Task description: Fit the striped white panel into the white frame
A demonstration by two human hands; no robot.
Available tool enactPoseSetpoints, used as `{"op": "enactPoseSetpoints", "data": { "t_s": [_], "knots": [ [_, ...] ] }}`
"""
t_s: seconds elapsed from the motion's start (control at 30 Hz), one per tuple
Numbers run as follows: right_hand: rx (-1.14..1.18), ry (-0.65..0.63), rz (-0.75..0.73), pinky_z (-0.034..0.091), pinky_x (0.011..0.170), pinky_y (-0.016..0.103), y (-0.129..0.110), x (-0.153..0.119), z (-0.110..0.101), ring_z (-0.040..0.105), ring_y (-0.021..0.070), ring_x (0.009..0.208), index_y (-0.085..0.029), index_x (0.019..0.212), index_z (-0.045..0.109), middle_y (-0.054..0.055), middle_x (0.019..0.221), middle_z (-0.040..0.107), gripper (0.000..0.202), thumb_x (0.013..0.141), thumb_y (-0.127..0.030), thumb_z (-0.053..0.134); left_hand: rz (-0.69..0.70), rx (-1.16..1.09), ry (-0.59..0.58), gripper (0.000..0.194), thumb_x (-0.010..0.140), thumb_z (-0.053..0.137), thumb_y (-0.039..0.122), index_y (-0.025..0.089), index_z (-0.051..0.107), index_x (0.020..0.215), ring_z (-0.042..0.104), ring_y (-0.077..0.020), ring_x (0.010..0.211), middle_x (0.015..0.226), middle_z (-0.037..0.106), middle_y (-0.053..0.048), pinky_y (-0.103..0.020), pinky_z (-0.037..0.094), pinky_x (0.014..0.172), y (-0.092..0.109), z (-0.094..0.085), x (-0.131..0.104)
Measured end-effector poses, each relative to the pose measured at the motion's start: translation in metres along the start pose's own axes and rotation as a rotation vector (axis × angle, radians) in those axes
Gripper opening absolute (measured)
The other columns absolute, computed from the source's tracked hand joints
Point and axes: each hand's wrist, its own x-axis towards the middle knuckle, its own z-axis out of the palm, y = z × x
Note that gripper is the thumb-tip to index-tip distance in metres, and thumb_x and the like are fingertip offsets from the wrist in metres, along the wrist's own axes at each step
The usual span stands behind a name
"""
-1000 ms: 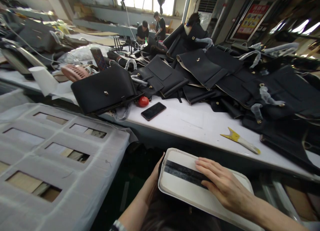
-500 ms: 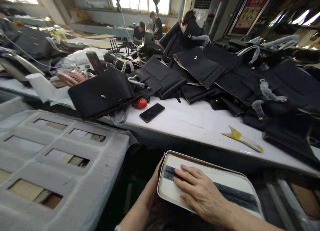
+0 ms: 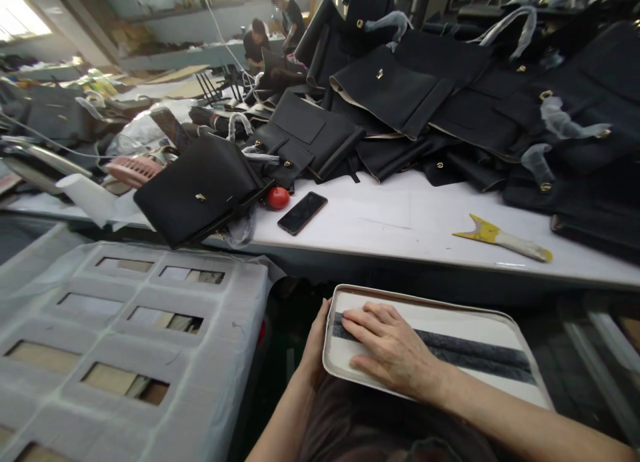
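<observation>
A cream, rounded-corner panel (image 3: 465,329) with a dark grey felt strip (image 3: 475,352) along its length lies over my lap, below the table's front edge. My right hand (image 3: 387,345) lies flat on the panel's left end, fingers spread over the strip. My left hand (image 3: 316,342) grips the panel's left edge from beneath, mostly hidden behind it.
A white table (image 3: 400,222) carries a pile of black leather bags (image 3: 400,95), a phone (image 3: 302,213), a small red ball (image 3: 278,197) and a yellow-tipped scraper (image 3: 503,239). A grey cut-out sheet (image 3: 125,329) lies to the left. Two people work at the far back.
My right hand has slid leftward along the felt strip from the panel's middle to its left end. The view has tilted downward.
</observation>
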Motion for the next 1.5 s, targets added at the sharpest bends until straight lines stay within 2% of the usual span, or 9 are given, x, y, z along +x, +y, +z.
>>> {"op": "enactPoseSetpoints", "data": {
  "t_s": [0.13,0.23,0.37,0.43,0.67,0.87,1.1,1.33,1.5],
  "knots": [
    [-0.007,0.017,-0.001,0.039,0.100,0.046,0.000,-0.001,0.001,0.045,0.0298,0.118,-0.018,0.136,0.050,0.006,0.137,0.054,0.054,0.089,-0.039,0.066,0.234,0.413,0.134,0.053,0.088,0.061,0.053,0.016,0.063,0.126,0.058,-0.0266,0.119,0.127,0.064,-0.009,-0.034,0.046,0.102,0.012,-0.012,-0.033],
    [-0.012,0.030,-0.009,0.040,0.099,0.046,0.000,-0.002,0.001,0.046,0.0301,0.118,-0.018,0.133,0.052,0.007,0.137,0.055,0.051,0.088,-0.038,0.067,0.315,0.807,0.159,0.045,0.086,0.067,0.044,0.021,0.065,0.124,0.065,-0.0246,0.104,0.119,0.069,-0.005,-0.029,0.051,0.089,0.022,-0.011,-0.051],
    [-0.026,0.051,-0.020,0.040,0.098,0.046,0.000,-0.005,0.002,0.045,0.0303,0.117,-0.016,0.132,0.053,0.007,0.136,0.055,0.050,0.089,-0.039,0.066,0.452,1.094,0.258,0.037,0.094,0.054,0.040,0.020,0.068,0.120,0.068,-0.0221,0.084,0.102,0.074,-0.004,-0.027,0.052,0.073,0.019,-0.004,-0.060],
    [-0.028,0.060,-0.023,0.039,0.098,0.045,0.000,-0.006,0.003,0.045,0.0301,0.116,-0.016,0.132,0.052,0.007,0.136,0.055,0.051,0.089,-0.039,0.065,0.502,1.129,0.287,0.036,0.095,0.051,0.039,0.019,0.068,0.121,0.068,-0.0227,0.087,0.105,0.073,-0.006,-0.028,0.052,0.074,0.014,-0.002,-0.062],
    [-0.029,0.069,-0.028,0.038,0.099,0.045,0.000,-0.006,0.004,0.045,0.0304,0.117,-0.016,0.132,0.053,0.008,0.136,0.054,0.049,0.091,-0.040,0.063,0.593,1.233,0.240,0.038,0.099,0.044,0.034,0.019,0.062,0.129,0.060,-0.0220,0.114,0.125,0.064,-0.009,-0.033,0.046,0.101,0.011,-0.004,-0.062],
    [-0.028,0.071,-0.018,0.038,0.099,0.044,-0.001,-0.006,0.004,0.045,0.0296,0.118,-0.017,0.131,0.053,0.008,0.135,0.055,0.048,0.090,-0.040,0.064,0.716,1.296,0.348,0.033,0.096,0.051,0.035,0.019,0.066,0.122,0.063,-0.0199,0.098,0.109,0.063,-0.009,-0.030,0.052,0.085,0.009,-0.002,-0.066],
    [-0.036,0.084,-0.012,0.037,0.098,0.043,-0.002,-0.006,0.004,0.045,0.0286,0.118,-0.017,0.130,0.054,0.007,0.134,0.055,0.048,0.089,-0.039,0.065,0.816,1.349,0.374,0.029,0.097,0.051,0.029,0.017,0.069,0.116,0.064,-0.0166,0.088,0.100,0.063,-0.008,-0.026,0.053,0.078,0.006,0.003,-0.064],
    [-0.026,0.076,-0.001,0.036,0.099,0.044,-0.002,-0.007,0.006,0.045,0.0298,0.119,-0.017,0.130,0.054,0.007,0.136,0.055,0.047,0.089,-0.038,0.065,0.927,1.667,0.280,0.031,0.097,0.049,0.023,0.015,0.064,0.123,0.066,-0.0156,0.086,0.103,0.063,-0.009,-0.022,0.054,0.075,0.013,-0.005,-0.067],
    [-0.017,0.095,0.007,0.036,0.099,0.045,-0.003,-0.006,0.005,0.046,0.0296,0.119,-0.017,0.130,0.054,0.008,0.135,0.055,0.049,0.088,-0.037,0.066,1.041,1.661,0.272,0.031,0.095,0.051,0.016,0.017,0.064,0.123,0.066,-0.0147,0.089,0.102,0.064,-0.008,-0.021,0.054,0.078,0.012,-0.009,-0.068]
  ]
}}
